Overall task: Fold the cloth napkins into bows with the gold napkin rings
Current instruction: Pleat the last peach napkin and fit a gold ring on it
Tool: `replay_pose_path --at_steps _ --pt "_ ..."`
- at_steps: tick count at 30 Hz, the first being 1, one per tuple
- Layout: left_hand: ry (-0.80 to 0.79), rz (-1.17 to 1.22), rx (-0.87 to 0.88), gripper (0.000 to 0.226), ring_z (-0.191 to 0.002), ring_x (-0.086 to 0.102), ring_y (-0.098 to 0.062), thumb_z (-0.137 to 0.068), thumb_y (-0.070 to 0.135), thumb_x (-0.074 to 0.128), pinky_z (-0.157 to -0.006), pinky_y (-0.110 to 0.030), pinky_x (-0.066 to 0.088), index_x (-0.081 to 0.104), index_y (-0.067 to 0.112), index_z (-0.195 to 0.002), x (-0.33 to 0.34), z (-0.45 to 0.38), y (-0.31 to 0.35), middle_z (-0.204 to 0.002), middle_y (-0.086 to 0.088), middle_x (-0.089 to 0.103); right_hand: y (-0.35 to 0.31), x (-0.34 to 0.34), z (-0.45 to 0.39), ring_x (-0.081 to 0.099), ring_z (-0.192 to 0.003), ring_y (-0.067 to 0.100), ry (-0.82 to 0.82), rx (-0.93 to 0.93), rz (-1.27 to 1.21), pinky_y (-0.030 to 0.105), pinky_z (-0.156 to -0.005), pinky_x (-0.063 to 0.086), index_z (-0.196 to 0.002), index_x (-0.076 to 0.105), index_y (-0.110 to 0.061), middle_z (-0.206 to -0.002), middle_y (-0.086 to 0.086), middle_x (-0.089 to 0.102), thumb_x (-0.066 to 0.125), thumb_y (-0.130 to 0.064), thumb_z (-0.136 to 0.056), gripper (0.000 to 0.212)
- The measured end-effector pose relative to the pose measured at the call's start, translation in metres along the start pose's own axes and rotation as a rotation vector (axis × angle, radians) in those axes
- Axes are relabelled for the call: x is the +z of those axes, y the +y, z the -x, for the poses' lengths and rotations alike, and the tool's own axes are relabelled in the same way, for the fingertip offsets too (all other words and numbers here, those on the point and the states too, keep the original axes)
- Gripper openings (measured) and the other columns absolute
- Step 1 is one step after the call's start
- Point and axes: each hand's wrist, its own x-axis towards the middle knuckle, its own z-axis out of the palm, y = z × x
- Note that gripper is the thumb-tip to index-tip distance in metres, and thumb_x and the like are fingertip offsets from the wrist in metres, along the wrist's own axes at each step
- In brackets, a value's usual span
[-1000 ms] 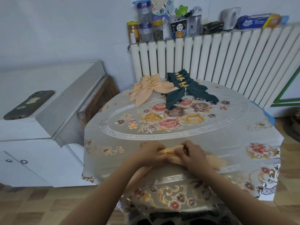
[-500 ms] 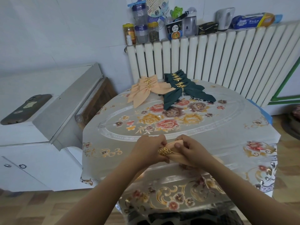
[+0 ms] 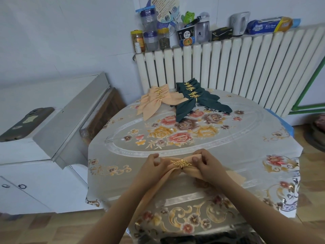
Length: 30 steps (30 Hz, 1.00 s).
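Peach cloth napkin [image 3: 190, 170] gathered through leafy gold ring [image 3: 180, 163].

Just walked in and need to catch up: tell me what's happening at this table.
A person is making napkin bows. Both hands, left hand and right hand, pinch a peach napkin at the near table edge, a gold napkin ring around its middle. Finished peach bows and dark green bows lie at the far side of the table.
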Motion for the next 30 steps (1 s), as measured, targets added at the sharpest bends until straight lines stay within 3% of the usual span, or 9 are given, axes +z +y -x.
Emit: replay_pose_path --at_steps 3,5,8,15,18,21,26,28,30 --pt "0.22 -0.05 0.177 0.044 -0.093 0.052 -0.008 -0.078 0.044 0.071 -0.079 -0.021 0.043 0.054 0.02 -0.111 0.008 0.006 -0.009 -0.105 0.004 0.055 0.005 0.006 -0.001 0.054 -0.089 0.011 0.091 -0.103 0.127 0.019 -0.076 0.038 -0.11 0.059 -0.022 -0.095 -0.009 0.059 0.055 -0.019 -0.091 0.019" --pt "0.276 -0.106 0.36 0.026 -0.083 0.05 -0.004 -0.077 0.039 0.073 -0.072 -0.016 0.042 0.058 0.025 -0.092 0.015 0.008 -0.015 -0.089 0.01 0.055 0.008 0.009 0.0 0.05 -0.104 0.012 0.097 -0.241 0.248 0.028 -0.09 0.036 -0.115 0.063 -0.023 -0.112 -0.007 0.06 0.052 -0.037 -0.087 0.033" --pt "0.269 -0.185 0.51 0.013 -0.088 0.05 0.0 -0.082 0.037 0.069 -0.077 -0.008 0.035 0.061 0.034 -0.091 0.022 0.009 -0.021 -0.089 0.017 0.056 0.008 0.015 0.0 0.049 -0.11 0.013 -0.004 -0.352 0.353 0.036 -0.094 0.035 -0.118 0.064 -0.028 -0.117 -0.011 0.062 0.046 -0.052 -0.082 0.047" --pt "0.331 -0.391 0.605 0.013 -0.073 0.052 -0.013 -0.08 0.029 0.067 -0.062 -0.023 0.04 0.062 0.018 -0.074 0.032 0.012 -0.017 -0.078 0.003 0.063 0.011 0.022 -0.006 0.058 -0.099 0.013 0.073 -0.34 0.233 0.042 -0.087 0.048 -0.11 0.07 -0.023 -0.102 -0.01 0.069 0.051 -0.044 -0.079 0.041" --pt "0.261 -0.443 0.621 0.015 -0.07 0.055 -0.017 -0.082 0.026 0.062 -0.062 -0.024 0.039 0.059 0.016 -0.072 0.033 0.017 -0.013 -0.08 0.0 0.065 0.009 0.024 -0.005 0.053 -0.098 0.006 0.098 -0.358 0.194 0.027 -0.092 0.043 -0.11 0.07 -0.019 -0.101 -0.008 0.069 0.052 -0.04 -0.078 0.042" --pt "0.145 -0.453 0.597 0.015 -0.091 0.06 -0.02 -0.084 0.025 0.06 -0.077 -0.03 0.047 0.062 0.013 -0.075 0.034 0.02 -0.011 -0.104 0.0 0.067 0.008 0.024 -0.003 0.047 -0.099 0.004 0.091 -0.39 0.193 0.009 -0.091 0.031 -0.11 0.07 -0.017 -0.101 -0.002 0.069 0.053 -0.036 -0.078 0.041" --pt "0.214 -0.478 0.682 0.021 -0.094 0.064 -0.012 -0.081 0.036 0.062 -0.083 -0.024 0.048 0.065 0.02 -0.067 0.032 0.02 -0.016 -0.1 0.005 0.072 0.011 0.019 0.002 0.035 -0.114 0.015 0.009 -0.3 0.176 0.022 -0.098 0.025 -0.124 0.058 -0.031 -0.13 -0.002 0.045 0.061 -0.033 -0.081 0.044" --pt "0.257 -0.374 0.594 0.036 -0.089 0.06 -0.009 -0.085 0.045 0.055 -0.081 -0.021 0.047 0.069 0.016 -0.069 0.03 0.019 -0.021 -0.094 0.005 0.071 0.006 0.014 0.004 0.033 -0.12 0.011 -0.024 -0.153 0.071 0.02 -0.101 0.025 -0.134 0.05 -0.025 -0.134 -0.004 0.037 0.061 -0.027 -0.089 0.047" --pt "0.283 -0.248 0.474 0.03 -0.091 0.05 -0.008 -0.088 0.037 0.059 -0.079 -0.009 0.037 0.069 0.011 -0.077 0.029 0.017 -0.022 -0.096 0.002 0.063 0.007 0.009 0.002 0.044 -0.115 0.016 0.086 0.015 0.036 0.025 -0.098 0.035 -0.13 0.053 -0.016 -0.125 0.002 0.048 0.056 -0.024 -0.092 0.039"
